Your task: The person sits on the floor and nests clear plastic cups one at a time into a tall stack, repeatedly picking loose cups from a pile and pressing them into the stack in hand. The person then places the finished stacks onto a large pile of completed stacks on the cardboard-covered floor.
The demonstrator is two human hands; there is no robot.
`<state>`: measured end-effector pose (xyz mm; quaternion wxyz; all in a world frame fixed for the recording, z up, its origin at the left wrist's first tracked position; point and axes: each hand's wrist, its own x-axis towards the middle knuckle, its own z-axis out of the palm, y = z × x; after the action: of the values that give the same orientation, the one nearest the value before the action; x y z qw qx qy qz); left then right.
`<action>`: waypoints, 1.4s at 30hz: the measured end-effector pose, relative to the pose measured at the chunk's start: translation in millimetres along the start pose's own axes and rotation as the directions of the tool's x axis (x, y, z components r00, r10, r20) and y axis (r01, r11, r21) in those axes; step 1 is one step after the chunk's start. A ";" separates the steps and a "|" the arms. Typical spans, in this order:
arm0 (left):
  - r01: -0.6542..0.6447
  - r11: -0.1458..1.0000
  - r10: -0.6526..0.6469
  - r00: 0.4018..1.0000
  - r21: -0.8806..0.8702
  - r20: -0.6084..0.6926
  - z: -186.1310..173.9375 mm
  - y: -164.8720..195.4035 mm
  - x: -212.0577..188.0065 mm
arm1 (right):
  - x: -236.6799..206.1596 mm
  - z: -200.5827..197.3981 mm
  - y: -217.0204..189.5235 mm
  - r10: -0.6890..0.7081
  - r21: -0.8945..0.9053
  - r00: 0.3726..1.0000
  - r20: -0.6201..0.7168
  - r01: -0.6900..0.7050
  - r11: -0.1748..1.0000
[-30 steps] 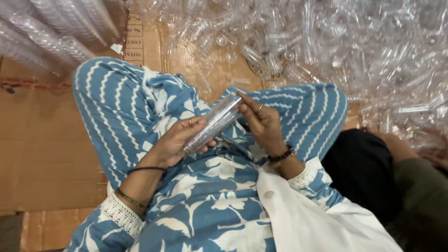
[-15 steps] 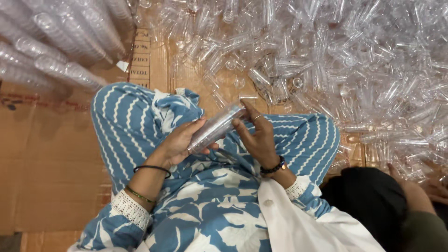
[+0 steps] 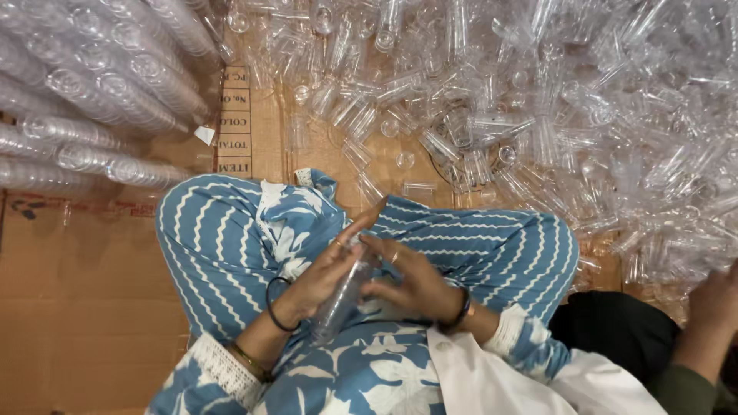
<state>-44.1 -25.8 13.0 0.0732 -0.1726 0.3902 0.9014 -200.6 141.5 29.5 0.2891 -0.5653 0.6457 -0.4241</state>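
My left hand (image 3: 323,280) curls palm-up over my lap, fingers closed around what it holds. My right hand (image 3: 411,280) lies just beside it, fingers spread and touching the same spot, wrists bent inward.

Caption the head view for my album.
Both hands, left hand and right hand, grip a stack of clear plastic tubes.

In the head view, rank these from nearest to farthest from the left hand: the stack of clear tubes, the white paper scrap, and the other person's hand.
1. Stack of clear tubes: held in the left hand.
2. White paper scrap: up-left, on the cardboard.
3. Other person's hand: far right edge.
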 end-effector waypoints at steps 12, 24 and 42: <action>0.015 0.789 0.252 0.904 0.615 -0.346 -42.4 32.6 29.5 | 72.5 18.1 161.0 0.197 -0.107 0.933 -0.302 -0.239 0.965; -0.215 0.959 0.253 0.943 0.187 -0.215 -10.0 13.4 48.4 | 134.0 -44.1 116.6 0.396 0.031 0.858 -0.326 -0.409 0.912; -0.089 0.812 0.082 0.996 -0.577 -0.038 -54.8 25.0 33.7 | 174.1 -0.1 196.0 0.351 -0.682 0.895 -0.275 -0.439 0.585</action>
<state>-68.2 -82.9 -17.3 -0.0253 -0.1739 0.1059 0.9787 -329.4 -28.2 -123.4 0.0907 -0.4502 0.8840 -0.0873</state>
